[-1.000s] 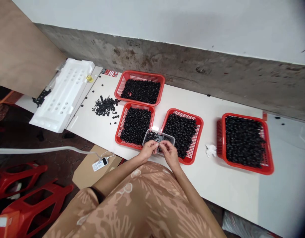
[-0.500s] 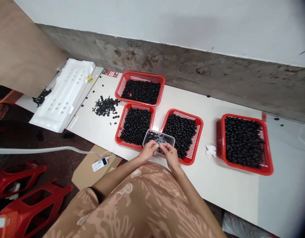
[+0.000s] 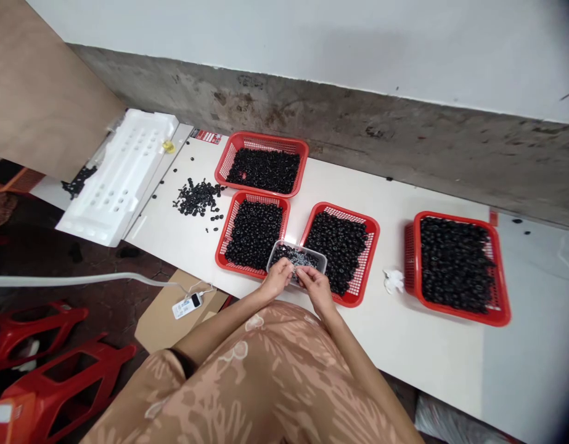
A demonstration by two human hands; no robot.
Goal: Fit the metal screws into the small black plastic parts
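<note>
At my white bench (image 3: 418,364) by the concrete wall (image 3: 312,105), left grip (image 3: 277,279) and right grip (image 3: 315,288) pinched together over a clear plastic tub (image 3: 299,248).

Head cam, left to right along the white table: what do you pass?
foam tray → loose black parts → left red basket → middle red basket → white scrap → right red basket
</note>
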